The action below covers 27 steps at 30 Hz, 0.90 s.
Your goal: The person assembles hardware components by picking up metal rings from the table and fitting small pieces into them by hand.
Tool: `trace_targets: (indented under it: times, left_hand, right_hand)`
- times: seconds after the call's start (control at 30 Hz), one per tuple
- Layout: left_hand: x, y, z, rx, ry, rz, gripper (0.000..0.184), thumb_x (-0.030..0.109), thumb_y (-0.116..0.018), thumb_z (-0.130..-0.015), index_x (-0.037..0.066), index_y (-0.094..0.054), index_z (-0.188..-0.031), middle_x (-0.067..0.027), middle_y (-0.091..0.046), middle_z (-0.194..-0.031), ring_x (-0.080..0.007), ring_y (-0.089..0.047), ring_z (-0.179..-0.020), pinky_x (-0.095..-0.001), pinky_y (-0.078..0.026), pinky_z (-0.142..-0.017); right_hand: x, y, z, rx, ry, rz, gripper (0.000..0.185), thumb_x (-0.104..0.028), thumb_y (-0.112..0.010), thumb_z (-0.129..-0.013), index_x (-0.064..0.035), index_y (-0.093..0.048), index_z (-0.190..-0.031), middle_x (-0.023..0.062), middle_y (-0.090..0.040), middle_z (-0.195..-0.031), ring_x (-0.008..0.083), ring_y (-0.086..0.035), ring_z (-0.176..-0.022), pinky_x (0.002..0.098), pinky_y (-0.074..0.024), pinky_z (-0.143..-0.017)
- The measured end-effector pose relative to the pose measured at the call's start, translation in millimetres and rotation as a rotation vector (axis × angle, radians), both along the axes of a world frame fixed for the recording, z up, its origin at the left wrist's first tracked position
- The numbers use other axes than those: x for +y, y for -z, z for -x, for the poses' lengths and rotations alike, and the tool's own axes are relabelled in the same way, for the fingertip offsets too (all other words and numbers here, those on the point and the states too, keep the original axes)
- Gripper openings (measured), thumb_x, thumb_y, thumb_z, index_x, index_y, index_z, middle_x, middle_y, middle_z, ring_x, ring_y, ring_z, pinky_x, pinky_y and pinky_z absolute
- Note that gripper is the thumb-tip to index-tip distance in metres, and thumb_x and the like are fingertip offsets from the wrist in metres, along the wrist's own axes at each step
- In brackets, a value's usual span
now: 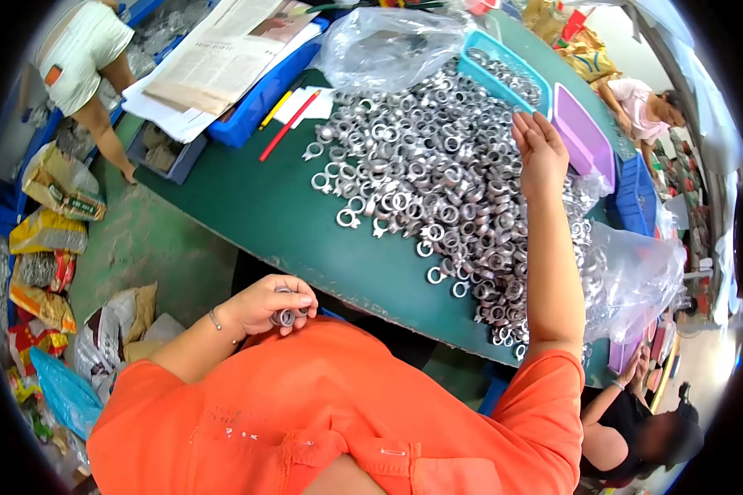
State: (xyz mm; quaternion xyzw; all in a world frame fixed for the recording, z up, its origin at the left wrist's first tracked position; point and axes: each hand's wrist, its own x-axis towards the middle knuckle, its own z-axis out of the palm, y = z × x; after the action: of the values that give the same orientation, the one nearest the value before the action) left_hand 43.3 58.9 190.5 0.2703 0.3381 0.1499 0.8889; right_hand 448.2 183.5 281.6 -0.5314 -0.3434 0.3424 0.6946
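Note:
Close to my orange shirt, my left hand [266,306] is closed around a few small grey metal rings [284,317]. My right arm reaches out across the green table [297,239]. At its end, my right hand [541,155] has its fingers stretched out, and I see nothing in them. Beneath and beside it spreads a large heap of grey metal rings [446,157], several with small tabs. Just beyond its fingertips is a teal basket [545,97] with more rings inside. A purple basket [584,136] stands to the right of that hand.
Newspapers [215,70] lie over a blue bin [260,103], near a red pencil [290,126]. Clear plastic bags [392,49] lie at the heap's far side and right. Other people stand or sit around the table. Sacks [49,231] line the floor at left.

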Motion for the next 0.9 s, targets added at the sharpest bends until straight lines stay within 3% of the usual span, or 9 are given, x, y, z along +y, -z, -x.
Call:
trace_targets:
  times: [0.23, 0.3, 0.37, 0.43, 0.5, 0.57, 0.67, 0.77, 0.9]
  left_hand:
    - [8.4, 108.3, -16.9, 0.028, -0.037, 0.406, 0.025, 0.024, -0.054, -0.089, 0.002, -0.056, -0.101, -0.0108, -0.061, -0.09, -0.0168, -0.061, -0.077, -0.0275, -0.053, -0.056]
    - [10.9, 126.5, -47.3, 0.109, -0.232, 0.506, 0.023, 0.024, -0.052, -0.09, 0.005, -0.057, -0.102, -0.0102, -0.06, -0.097, -0.0199, -0.059, -0.088, -0.034, -0.053, -0.07]
    - [17.8, 123.8, -66.0, -0.117, -0.311, 0.689, 0.018, 0.019, -0.054, -0.089, 0.006, -0.057, -0.102, -0.0095, -0.059, -0.102, -0.022, -0.056, -0.096, -0.0382, -0.051, -0.08]
    - [23.3, 132.8, -89.9, -0.557, -0.22, 0.434, 0.022, 0.015, -0.059, -0.085, 0.005, -0.059, -0.105, -0.0105, -0.058, -0.109, -0.0224, -0.055, -0.099, -0.0388, -0.05, -0.082]
    - [25.1, 130.4, -103.1, -0.59, -0.208, 0.302, 0.024, 0.015, -0.059, -0.085, 0.005, -0.059, -0.106, -0.0106, -0.058, -0.11, -0.0224, -0.055, -0.1, -0.0381, -0.049, -0.082]
    - [23.0, 121.9, -105.5, -0.402, -0.19, 0.158, 0.025, 0.015, -0.059, -0.084, 0.005, -0.059, -0.108, -0.0107, -0.058, -0.112, -0.0224, -0.055, -0.101, -0.0375, -0.049, -0.083]
    - [12.3, 98.6, -89.7, 0.175, -0.008, -0.157, 0.028, 0.015, -0.059, -0.084, 0.004, -0.059, -0.11, -0.0108, -0.057, -0.114, -0.0223, -0.055, -0.102, -0.0366, -0.049, -0.084]
    - [2.4, 82.6, -62.4, 0.504, 0.268, -0.465, 0.03, 0.015, -0.059, -0.083, 0.004, -0.059, -0.112, -0.0109, -0.057, -0.117, -0.0223, -0.055, -0.103, -0.0356, -0.048, -0.084]
    - [-5.3, 54.9, -18.4, 0.525, 0.517, -1.088, 0.024, 0.017, -0.059, -0.084, 0.002, -0.064, -0.102, -0.0153, -0.061, -0.108, -0.0258, -0.058, -0.099, -0.0374, -0.046, -0.087]
  right_hand:
    - [-60.6, 20.8, 83.6, -0.441, -0.332, 0.225, 0.017, -0.004, -0.056, -0.085, 0.0014, -0.061, -0.1, 0.0048, -0.063, -0.091, 0.0118, -0.06, -0.075, 0.0235, -0.0477, -0.062]
    - [-69.1, 32.9, 106.0, -0.756, -0.449, 0.197, 0.014, -0.003, -0.059, -0.082, 0.0002, -0.063, -0.095, 0.0052, -0.062, -0.085, 0.0129, -0.059, -0.072, 0.0261, -0.0473, -0.062]
    - [-77.1, 39.2, 134.6, -0.93, -0.545, 0.041, 0.012, 0.0, -0.061, -0.077, -0.0006, -0.064, -0.088, 0.0117, -0.061, -0.081, 0.0247, -0.061, -0.072, 0.0309, -0.048, -0.063]
    - [-78.8, 51.1, 158.2, -1.046, -0.549, -0.1, 0.009, -0.002, -0.061, -0.077, -0.0012, -0.063, -0.086, 0.0125, -0.059, -0.079, 0.0298, -0.06, -0.072, 0.0338, -0.0486, -0.062]
    - [-78.5, 66.4, 176.8, -1.256, -0.423, -0.135, 0.008, -0.007, -0.063, -0.075, -0.0027, -0.063, -0.082, 0.0119, -0.056, -0.076, 0.031, -0.057, -0.07, 0.0362, -0.0476, -0.061]
    - [-77.8, 69.2, 185.5, -1.552, -0.391, -0.072, 0.018, -0.013, -0.067, -0.074, -0.0023, -0.063, -0.088, 0.0106, -0.057, -0.081, 0.0294, -0.056, -0.077, 0.0382, -0.0454, -0.067]
    - [-85.5, 73.4, 187.9, -1.579, -0.4, 0.011, 0.024, -0.014, -0.069, -0.071, -0.0035, -0.062, -0.092, 0.0103, -0.057, -0.084, 0.0291, -0.056, -0.081, 0.0375, -0.0447, -0.07]
    - [-100.4, 80.8, 177.8, -1.35, -0.377, -0.136, 0.028, -0.007, -0.07, -0.069, -0.0027, -0.06, -0.095, 0.0099, -0.059, -0.089, 0.027, -0.058, -0.082, 0.0337, -0.0457, -0.071]
    - [-132.2, 82.0, 171.6, -0.652, -0.498, 0.03, 0.04, 0.002, -0.068, -0.072, -0.0033, -0.053, -0.109, 0.0077, -0.061, -0.097, 0.0175, -0.06, -0.087, 0.0283, -0.0477, -0.073]
